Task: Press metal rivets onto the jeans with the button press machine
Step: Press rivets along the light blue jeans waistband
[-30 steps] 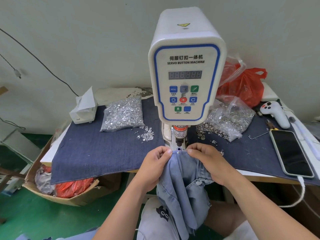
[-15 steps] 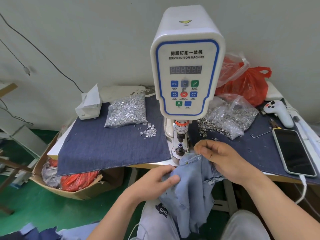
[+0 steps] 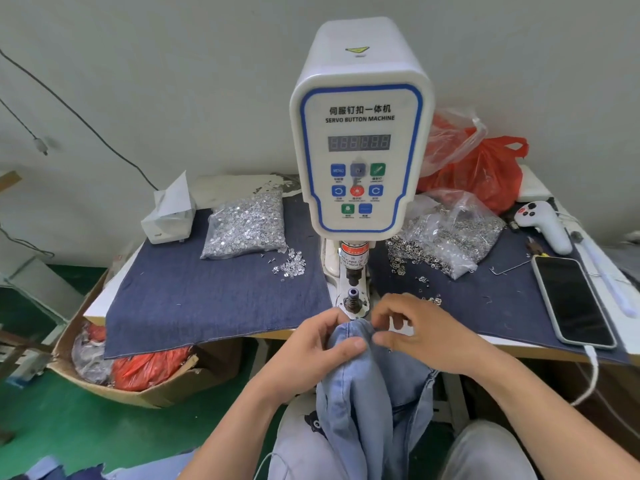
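Observation:
The white servo button machine (image 3: 360, 140) stands at the table's middle, its lower die (image 3: 353, 299) bare just beyond my hands. Light blue jeans (image 3: 367, 393) hang from the table's front edge down to my lap. My left hand (image 3: 311, 351) grips a fold of the jeans near their top, thumb over the cloth. My right hand (image 3: 422, 334) pinches the jeans' top edge just right of the die with thumb and forefinger. A bag of silver rivets (image 3: 246, 226) lies left of the machine, with loose rivets (image 3: 291, 265) beside it.
A dark denim cloth (image 3: 207, 299) covers the table. Right of the machine lie a bag of metal rings (image 3: 446, 237), a red plastic bag (image 3: 485, 168), a white handheld controller (image 3: 543, 226) and a phone (image 3: 571, 299). A tissue box (image 3: 169, 216) stands far left. A cardboard box (image 3: 114, 372) sits on the floor.
The jeans came off the die, which now shows bare. My left hand dropped lower on the cloth, then rose to grip it near the top. My right hand re-pinched the edge.

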The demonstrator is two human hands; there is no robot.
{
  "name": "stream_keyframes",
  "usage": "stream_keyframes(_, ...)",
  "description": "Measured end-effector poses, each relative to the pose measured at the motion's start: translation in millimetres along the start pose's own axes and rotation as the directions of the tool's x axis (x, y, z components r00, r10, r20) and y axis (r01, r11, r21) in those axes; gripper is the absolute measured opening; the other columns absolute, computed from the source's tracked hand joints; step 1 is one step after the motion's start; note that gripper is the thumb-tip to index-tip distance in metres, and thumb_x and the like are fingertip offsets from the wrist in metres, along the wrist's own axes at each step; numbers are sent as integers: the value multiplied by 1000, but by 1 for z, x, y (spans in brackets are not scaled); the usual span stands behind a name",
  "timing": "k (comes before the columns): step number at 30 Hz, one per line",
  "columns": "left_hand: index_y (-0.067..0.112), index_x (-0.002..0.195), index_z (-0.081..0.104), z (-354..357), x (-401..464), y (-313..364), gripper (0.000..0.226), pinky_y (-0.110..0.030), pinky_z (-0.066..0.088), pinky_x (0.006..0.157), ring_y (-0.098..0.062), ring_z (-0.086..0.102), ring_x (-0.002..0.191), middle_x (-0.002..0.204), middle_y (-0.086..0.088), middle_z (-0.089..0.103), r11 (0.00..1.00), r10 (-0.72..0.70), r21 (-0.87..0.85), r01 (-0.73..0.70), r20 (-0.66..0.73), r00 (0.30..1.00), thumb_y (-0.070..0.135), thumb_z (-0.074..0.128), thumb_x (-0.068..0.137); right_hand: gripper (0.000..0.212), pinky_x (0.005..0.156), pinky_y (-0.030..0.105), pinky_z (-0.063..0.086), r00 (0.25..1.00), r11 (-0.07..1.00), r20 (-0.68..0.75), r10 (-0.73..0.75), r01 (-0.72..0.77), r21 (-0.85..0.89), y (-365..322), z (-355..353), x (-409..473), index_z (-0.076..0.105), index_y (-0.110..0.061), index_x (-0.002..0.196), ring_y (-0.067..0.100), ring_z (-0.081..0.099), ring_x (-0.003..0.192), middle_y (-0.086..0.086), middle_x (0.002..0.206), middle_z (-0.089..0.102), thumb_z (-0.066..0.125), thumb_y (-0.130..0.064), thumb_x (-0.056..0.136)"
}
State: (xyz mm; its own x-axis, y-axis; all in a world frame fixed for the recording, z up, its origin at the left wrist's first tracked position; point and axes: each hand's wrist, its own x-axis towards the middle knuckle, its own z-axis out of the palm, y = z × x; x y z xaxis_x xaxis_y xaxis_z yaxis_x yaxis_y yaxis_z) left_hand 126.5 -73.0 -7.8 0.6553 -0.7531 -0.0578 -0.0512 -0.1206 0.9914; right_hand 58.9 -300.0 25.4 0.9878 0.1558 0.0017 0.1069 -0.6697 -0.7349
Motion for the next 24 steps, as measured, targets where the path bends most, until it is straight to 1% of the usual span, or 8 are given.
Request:
stream_keyframes(4,9,99,58,0,-1,0,32,-42,46,77,-19,55,85,91,-5,63,1000,-5,12,5,-10,1000,27,82,90,14,79,16,39,998,999,-51,33,-31,35,-3,3,0,67,-34,92,4,53,90,-14,96,59,80,-30,87)
stream_keyframes(8,13,99,58,0,-1,-4,29,-42,48,76,-18,56,85,92,-8,64,999,-9,48,9,-16,1000,25,83,90,10,82,18,42,1000,999,-21,1,-2,-40,-3,11,2,68,-28,87,3,55,90,-18,90,62,77,-28,91)
stream_keyframes(11,19,108,63,-5,-1,-2,32,-40,53,82,-12,62,91,103,-10,69,992,-44,119,46,-15,999,42,78,93,11,71,21,43,999,980,17,27,-30,194,2,6,-1,65,-21,92,3,53,71,-18,82,63,66,-12,99)
stream_keyframes(14,22,117,66,-16,-4,-5,56,-37,51,87,-7,59,92,107,0,69,897,-220,417,144,140,965,73,53,96,14,68,24,39,997,916,80,18,-49,399,12,4,-7,62,-13,96,10,47,73,-11,80,59,58,-1,101)
stream_keyframes(17,26,117,65,-23,-9,-14,57,-33,49,81,-2,58,83,111,3,69,795,-399,560,234,192,897,76,43,99,3,71,30,38,995,755,90,36,-86,650,25,5,-12,58,-2,98,18,49,82,4,90,60,60,-2,99)
stream_keyframes(21,14,100,58,-24,-9,-18,33,-36,40,73,-12,48,79,90,-1,56,854,-261,491,175,111,959,46,60,105,17,61,27,41,976,487,177,128,-217,846,32,-5,-13,58,0,94,18,52,71,12,84,56,62,-6,79)
stream_keyframes(22,16,97,58,-23,-9,-15,30,-37,41,73,-13,49,79,88,0,55,888,-225,430,162,99,969,44,62,104,18,62,24,44,968,523,194,156,-248,816,31,-8,-12,60,-2,93,14,55,70,8,82,59,61,-11,78)
stream_keyframes(24,17,100,62,-19,-7,-7,27,-45,50,78,-22,59,84,93,-7,64,951,-177,272,144,99,979,44,68,100,21,68,16,45,963,792,191,190,-265,550,24,-12,-9,67,-13,96,4,60,78,-8,86,68,62,-32,88)
